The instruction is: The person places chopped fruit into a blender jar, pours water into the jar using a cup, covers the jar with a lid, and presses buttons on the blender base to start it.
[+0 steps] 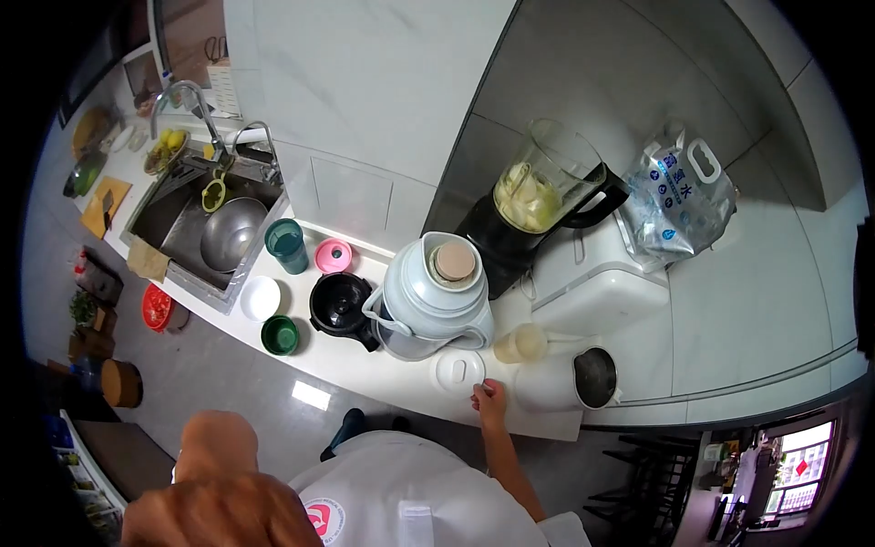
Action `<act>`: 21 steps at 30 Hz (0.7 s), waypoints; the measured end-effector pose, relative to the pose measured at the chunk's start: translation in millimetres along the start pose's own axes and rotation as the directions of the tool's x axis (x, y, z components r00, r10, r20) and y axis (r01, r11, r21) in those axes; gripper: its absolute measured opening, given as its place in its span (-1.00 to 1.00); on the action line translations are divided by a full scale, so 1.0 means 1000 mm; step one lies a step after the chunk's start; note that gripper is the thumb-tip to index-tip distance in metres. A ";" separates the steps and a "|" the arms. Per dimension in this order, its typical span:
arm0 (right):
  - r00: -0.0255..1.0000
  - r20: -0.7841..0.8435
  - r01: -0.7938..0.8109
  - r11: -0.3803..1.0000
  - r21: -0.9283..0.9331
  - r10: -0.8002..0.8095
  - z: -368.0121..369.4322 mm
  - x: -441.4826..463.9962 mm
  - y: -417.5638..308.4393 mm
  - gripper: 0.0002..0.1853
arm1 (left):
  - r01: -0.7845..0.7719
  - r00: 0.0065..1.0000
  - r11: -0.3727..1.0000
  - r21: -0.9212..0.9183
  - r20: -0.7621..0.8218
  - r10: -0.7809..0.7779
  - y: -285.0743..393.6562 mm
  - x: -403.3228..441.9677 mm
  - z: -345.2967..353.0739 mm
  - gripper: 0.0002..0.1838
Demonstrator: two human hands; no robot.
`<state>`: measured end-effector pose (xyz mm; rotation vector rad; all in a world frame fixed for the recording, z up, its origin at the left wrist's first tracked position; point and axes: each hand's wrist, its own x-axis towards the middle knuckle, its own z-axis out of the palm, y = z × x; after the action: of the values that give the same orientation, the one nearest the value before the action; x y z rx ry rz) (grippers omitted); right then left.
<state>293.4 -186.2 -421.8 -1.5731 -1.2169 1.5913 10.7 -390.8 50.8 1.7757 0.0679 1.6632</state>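
My right hand (489, 401) is at the counter's front edge, fingers curled together beside the rim of a round white lid (459, 370). Whether anything is between those fingers is too small to make out. Close to the camera at lower left is my left hand (219, 510), raised away from the counter, its fingers mostly hidden. Behind the lid stands a pale blue vacuum jug (436, 301) with a tan stopper. A white pitcher (547, 387) lies to the right of my right hand, its dark opening facing right. Near it is a cloudy plastic cup (521, 344).
A blender (533, 196) holding pale chunks stands behind the jug, beside a silver bag (679, 201) on a white appliance (597, 292). Leftward are a black pot (341, 305), green cup (280, 335), teal cup (287, 246), white bowl (261, 298), and a sink (173, 214) with a metal bowl (233, 235).
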 end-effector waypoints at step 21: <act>0.982 0.075 -0.178 0.980 0.086 0.172 -0.012 -0.042 -0.034 -0.88 | -0.060 0.997 0.998 0.006 0.055 0.059 -0.014 -0.002 -0.013 -0.66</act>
<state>304.1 -207.2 -371.4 -1.6160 -1.0464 1.7992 4.7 -375.2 41.2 1.8436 -0.0035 1.6567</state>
